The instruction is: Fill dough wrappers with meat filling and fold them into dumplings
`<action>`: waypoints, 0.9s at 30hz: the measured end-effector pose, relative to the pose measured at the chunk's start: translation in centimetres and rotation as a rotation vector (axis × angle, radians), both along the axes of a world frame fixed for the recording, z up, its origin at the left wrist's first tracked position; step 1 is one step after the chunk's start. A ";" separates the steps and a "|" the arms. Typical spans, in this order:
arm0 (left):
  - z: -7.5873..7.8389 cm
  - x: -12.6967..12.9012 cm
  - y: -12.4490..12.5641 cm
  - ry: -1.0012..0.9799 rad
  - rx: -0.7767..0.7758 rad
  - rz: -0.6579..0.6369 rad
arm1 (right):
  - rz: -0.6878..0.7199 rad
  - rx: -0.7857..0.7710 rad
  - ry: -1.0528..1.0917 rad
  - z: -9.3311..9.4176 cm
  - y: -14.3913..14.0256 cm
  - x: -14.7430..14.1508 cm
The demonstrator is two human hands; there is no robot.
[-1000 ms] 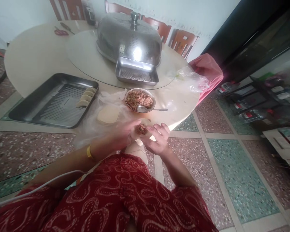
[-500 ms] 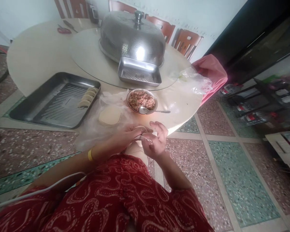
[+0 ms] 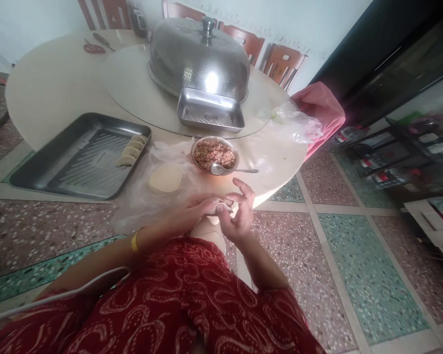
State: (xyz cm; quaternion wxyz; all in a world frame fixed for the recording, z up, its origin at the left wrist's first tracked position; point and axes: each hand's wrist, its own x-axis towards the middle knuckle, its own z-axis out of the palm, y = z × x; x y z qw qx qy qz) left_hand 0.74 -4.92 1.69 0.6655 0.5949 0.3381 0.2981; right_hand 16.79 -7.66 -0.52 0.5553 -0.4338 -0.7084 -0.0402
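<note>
Between my two hands, just off the table's near edge, is a dumpling [image 3: 220, 207] with its pale wrapper folded over. My left hand [image 3: 199, 205] cups it from the left, fingers mostly behind it. Thumb and forefinger of my right hand [image 3: 239, 209] pinch its right side, while the other fingers stick up. Beyond them stands a bowl of minced filling [image 3: 214, 151] with a metal spoon [image 3: 218, 169] resting in it. To the left, a stack of round dumpling wrappers [image 3: 165, 178] lies on a plastic bag [image 3: 133, 211]. Several finished dumplings [image 3: 130, 151] sit in a row in the dark tray [image 3: 51, 179].
A large domed metal lid [image 3: 201, 59] and a small steel tray [image 3: 211, 123] stand on the glass turntable [image 3: 123, 93]. Scissors [image 3: 94, 47] lie at the far left. A clear plastic bag [image 3: 299, 123] rests by a pink cloth [image 3: 327, 108] at the right edge.
The wrapper's edges are pressed closer together; it looked more open before. My right thumb has shifted along the edge. The whole view has moved slightly.
</note>
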 end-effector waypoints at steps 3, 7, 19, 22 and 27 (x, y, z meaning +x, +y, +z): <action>0.5 -0.1 0.0 0.019 0.047 -0.009 | 0.046 -0.097 0.016 0.1 0.0 0.2; 0.6 -0.3 -0.1 0.094 0.134 0.019 | 0.093 -0.240 0.055 0.2 -0.1 0.5; 0.3 -0.5 -0.3 0.154 0.157 0.103 | 0.317 -0.303 0.239 0.4 0.1 0.0; 0.7 -0.9 -0.1 0.055 0.128 0.067 | 0.307 -0.282 0.277 0.9 -0.2 0.0; 1.1 -1.7 0.1 0.087 0.087 0.137 | 0.242 -0.237 0.291 1.3 -0.3 -0.2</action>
